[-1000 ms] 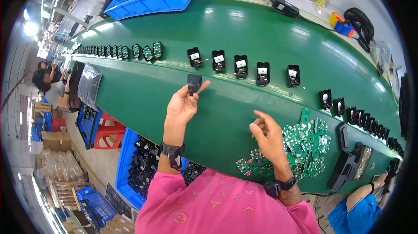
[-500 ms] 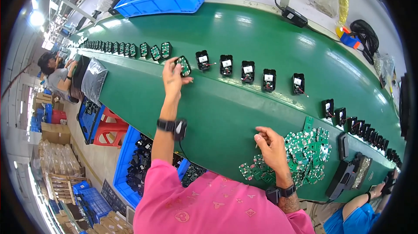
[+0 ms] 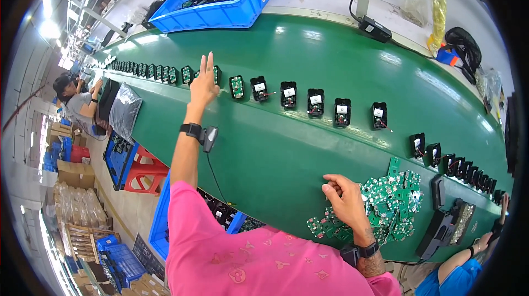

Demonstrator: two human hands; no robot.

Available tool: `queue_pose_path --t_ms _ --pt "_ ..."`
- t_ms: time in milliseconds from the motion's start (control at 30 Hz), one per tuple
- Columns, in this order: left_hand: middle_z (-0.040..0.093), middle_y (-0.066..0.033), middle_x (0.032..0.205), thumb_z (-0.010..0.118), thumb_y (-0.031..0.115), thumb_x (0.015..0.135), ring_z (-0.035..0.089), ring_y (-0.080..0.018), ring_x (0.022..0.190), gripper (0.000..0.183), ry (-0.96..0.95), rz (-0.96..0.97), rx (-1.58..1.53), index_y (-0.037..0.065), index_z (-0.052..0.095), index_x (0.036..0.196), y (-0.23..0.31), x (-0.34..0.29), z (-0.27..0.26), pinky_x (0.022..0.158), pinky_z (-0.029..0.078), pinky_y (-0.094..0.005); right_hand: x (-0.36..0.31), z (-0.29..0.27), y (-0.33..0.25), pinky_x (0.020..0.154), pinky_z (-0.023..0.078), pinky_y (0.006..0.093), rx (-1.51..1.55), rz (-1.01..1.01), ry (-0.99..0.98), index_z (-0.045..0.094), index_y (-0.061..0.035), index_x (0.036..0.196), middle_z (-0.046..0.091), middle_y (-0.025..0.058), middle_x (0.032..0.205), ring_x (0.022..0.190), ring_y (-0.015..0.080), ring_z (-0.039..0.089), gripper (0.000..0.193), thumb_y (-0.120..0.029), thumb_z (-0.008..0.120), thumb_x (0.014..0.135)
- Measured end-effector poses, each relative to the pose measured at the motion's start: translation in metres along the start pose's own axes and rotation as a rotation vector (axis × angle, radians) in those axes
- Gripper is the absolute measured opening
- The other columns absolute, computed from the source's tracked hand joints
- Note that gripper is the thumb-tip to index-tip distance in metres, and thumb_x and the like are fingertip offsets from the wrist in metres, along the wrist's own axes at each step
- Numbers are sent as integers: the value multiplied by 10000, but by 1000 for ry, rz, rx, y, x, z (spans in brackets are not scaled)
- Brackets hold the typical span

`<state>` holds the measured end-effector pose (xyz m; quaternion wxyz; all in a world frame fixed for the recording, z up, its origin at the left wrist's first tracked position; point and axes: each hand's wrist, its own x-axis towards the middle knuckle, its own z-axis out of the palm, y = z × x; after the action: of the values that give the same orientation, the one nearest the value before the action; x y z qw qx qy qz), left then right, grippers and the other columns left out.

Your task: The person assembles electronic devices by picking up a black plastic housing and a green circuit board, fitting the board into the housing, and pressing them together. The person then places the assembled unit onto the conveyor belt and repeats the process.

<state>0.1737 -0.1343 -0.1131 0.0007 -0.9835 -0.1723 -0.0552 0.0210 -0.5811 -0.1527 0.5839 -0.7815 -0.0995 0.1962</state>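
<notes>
While the left part of the green surface [image 3: 264, 169] is occupied by a tight row of black cases fitted with green boards [image 3: 158, 72], its right end is partly hidden by the left hand [image 3: 205, 88], which is extended with two fingers straight and nothing seen gripped; whether a case is touched cannot be told. Those cases could be knocked askew if they were brushed by it. Just to the right, one boarded case [image 3: 236, 87] is set apart, followed by a spaced line of open cases with white blocks [image 3: 315, 102]; thin wires [image 3: 269, 94] are left protruding there and could be snagged if caught by a finger. Farther right, the right hand [image 3: 346, 199] is held loosely curled beside a heap of loose green boards [image 3: 394, 197]; whether anything is pinched cannot be seen. Because the boards are piled on one another, their faces could be scratched if the heap were raked; beyond it, more open cases [image 3: 417, 145] are lined up closely
</notes>
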Motion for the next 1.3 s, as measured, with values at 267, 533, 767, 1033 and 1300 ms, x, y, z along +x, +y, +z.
queue_pose_path --t_ms 267,533,767,1033,1300 --pt "558 -158 1245 750 166 724 663 -399 957 673 -16 181 245 85 478 1333 -38 12 -6 789 565 -495 0 -3 -6 612 497 295 -23 -9 -25 653 43 1123 649 95 833 664 162 601 270 -128 666 914" --pt "490 -195 1293 737 176 704 595 -434 1059 733 -144 367 -320 83 444 1369 94 -147 -44 854 545 -478 14 9 -28 640 506 285 197 78 -38 607 14 1247 654 95 855 703 148 628 349 -118 629 925" --pt "439 -184 1366 831 54 673 647 -317 1027 809 -166 473 -812 25 432 1376 192 -249 -24 761 587 -365 6 0 -37 688 508 312 57 -168 150 587 -32 1313 648 107 905 763 174 630 372 -100 585 946" --pt "515 -168 1376 675 134 918 659 -202 992 523 -271 250 -1643 -8 495 1388 230 -270 -12 810 546 -279 -20 -18 -28 722 523 300 41 -307 370 576 -20 1301 656 121 983 795 179 622 336 -126 573 981" --pt "696 -193 1126 540 252 1009 697 -236 943 402 147 378 -1228 -42 589 1279 243 -274 -23 840 543 -327 -17 -25 -38 694 521 342 -51 -490 291 560 0 1295 646 161 993 781 257 626 356 -132 604 967"
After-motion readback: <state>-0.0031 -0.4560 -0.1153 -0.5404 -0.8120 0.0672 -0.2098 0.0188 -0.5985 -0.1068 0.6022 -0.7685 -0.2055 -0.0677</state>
